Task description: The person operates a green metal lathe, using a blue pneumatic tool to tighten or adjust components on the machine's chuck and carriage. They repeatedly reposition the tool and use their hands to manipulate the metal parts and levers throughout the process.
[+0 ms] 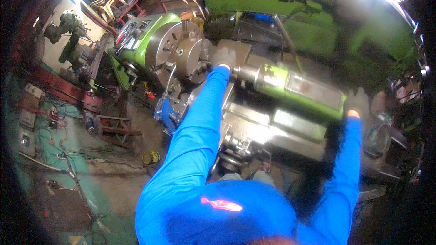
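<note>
My left hand [224,56], in a grey glove, reaches into the gap between the lathe chuck [188,56] and the tailstock [313,91]. Its fingers look curled round a part beside the chuck jaws, but blur hides what they hold. The steel tailstock quill [245,71] points toward this hand. At the rear end of the green tailstock is my gloved right hand [357,102], its fingers stretched out and apart. The large round faceplate [165,50] stands behind the chuck, on the green headstock [136,41].
Bright lathe bed ways [247,114] run below the tailstock, with a carriage handwheel [230,162] nearer me. A blue hose [167,117] hangs by the carriage. Another large green machine [318,36] stands beyond. Cables and a yellow can [151,157] lie on the left floor.
</note>
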Action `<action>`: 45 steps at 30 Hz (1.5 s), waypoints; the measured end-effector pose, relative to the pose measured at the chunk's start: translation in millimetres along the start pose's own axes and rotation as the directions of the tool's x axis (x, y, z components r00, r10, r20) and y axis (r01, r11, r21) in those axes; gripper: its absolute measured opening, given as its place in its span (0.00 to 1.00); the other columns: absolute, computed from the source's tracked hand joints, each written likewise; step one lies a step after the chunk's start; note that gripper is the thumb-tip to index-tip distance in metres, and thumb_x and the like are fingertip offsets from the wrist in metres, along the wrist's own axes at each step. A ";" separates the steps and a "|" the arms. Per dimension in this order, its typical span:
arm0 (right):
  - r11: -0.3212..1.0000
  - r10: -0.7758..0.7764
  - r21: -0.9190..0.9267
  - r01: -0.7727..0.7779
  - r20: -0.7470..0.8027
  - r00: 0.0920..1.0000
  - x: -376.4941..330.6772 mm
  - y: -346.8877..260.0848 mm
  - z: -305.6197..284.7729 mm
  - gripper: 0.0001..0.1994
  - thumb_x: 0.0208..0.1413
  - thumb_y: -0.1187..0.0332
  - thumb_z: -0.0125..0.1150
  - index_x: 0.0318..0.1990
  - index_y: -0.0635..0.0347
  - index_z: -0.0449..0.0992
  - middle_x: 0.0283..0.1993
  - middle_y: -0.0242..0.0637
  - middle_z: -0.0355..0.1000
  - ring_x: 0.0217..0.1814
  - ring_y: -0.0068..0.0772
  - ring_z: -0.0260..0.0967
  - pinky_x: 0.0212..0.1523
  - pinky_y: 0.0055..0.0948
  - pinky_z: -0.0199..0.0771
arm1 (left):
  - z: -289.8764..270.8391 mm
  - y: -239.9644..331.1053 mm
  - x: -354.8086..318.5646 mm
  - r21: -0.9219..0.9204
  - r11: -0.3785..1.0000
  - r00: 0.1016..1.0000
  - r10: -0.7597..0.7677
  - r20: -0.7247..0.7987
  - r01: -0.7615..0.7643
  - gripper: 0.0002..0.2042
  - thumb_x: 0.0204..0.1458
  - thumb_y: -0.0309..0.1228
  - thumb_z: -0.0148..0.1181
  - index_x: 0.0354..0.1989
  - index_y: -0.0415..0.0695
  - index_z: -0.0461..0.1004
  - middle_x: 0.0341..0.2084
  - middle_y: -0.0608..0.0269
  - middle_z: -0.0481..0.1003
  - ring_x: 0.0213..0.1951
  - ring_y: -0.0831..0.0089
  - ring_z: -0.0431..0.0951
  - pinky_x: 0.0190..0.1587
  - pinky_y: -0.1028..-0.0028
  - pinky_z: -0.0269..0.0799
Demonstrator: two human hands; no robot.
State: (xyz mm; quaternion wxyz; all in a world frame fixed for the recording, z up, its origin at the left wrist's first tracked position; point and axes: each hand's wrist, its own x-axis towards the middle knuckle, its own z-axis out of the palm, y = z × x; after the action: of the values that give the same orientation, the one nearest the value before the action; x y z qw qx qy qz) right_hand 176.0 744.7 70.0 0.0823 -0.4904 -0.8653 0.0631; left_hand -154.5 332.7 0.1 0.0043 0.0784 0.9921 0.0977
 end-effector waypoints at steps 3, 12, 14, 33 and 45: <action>0.991 -0.126 -0.052 0.122 -0.068 0.990 87.8 105.9 77.5 0.26 0.60 0.55 0.54 0.65 0.52 0.68 0.64 0.55 0.69 0.67 0.63 0.64 0.65 0.51 0.65 | 17.2 25.9 26.4 0.277 0.956 0.991 0.062 0.122 -0.094 0.19 0.58 0.41 0.54 0.54 0.50 0.81 0.55 0.55 0.78 0.57 0.51 0.78 0.56 0.51 0.74; 0.988 0.150 0.045 -0.147 -0.085 0.985 7.7 43.8 26.5 0.30 0.57 0.46 0.58 0.59 0.59 0.75 0.57 0.59 0.74 0.59 0.64 0.71 0.61 0.48 0.69 | 53.9 19.3 25.8 0.033 0.966 0.965 -0.256 0.048 0.255 0.15 0.56 0.38 0.58 0.44 0.44 0.84 0.47 0.47 0.81 0.49 0.52 0.82 0.51 0.54 0.75; 0.998 0.037 0.063 -0.029 -0.142 0.989 12.0 60.6 30.8 0.33 0.55 0.41 0.60 0.55 0.63 0.77 0.53 0.61 0.75 0.56 0.65 0.73 0.59 0.51 0.71 | 55.6 20.1 26.9 -0.034 0.966 0.966 -0.257 0.022 0.258 0.14 0.56 0.39 0.59 0.43 0.45 0.84 0.46 0.47 0.81 0.49 0.51 0.82 0.51 0.52 0.75; 0.989 0.135 -0.037 -0.143 -0.168 0.977 3.6 54.9 25.1 0.40 0.50 0.33 0.60 0.53 0.65 0.75 0.54 0.59 0.75 0.57 0.62 0.73 0.59 0.49 0.70 | 18.7 13.0 -4.1 -0.319 0.945 0.996 -0.085 -0.017 0.075 0.17 0.61 0.33 0.52 0.57 0.43 0.73 0.52 0.45 0.78 0.56 0.47 0.78 0.59 0.50 0.71; 0.986 0.146 -0.059 -0.157 -0.162 0.976 4.8 46.5 35.3 0.39 0.54 0.31 0.53 0.64 0.51 0.73 0.65 0.55 0.69 0.63 0.63 0.68 0.62 0.51 0.68 | 5.1 4.3 2.5 -0.175 0.980 0.972 -0.049 0.231 0.091 0.22 0.61 0.35 0.53 0.64 0.44 0.69 0.58 0.42 0.74 0.60 0.45 0.74 0.62 0.48 0.68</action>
State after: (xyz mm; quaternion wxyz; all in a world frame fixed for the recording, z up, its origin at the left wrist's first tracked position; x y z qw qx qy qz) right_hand 205.4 771.6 27.0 0.1275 -0.5612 -0.8178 -0.0004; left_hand -156.2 338.3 -4.0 0.1275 0.0531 0.9740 0.1793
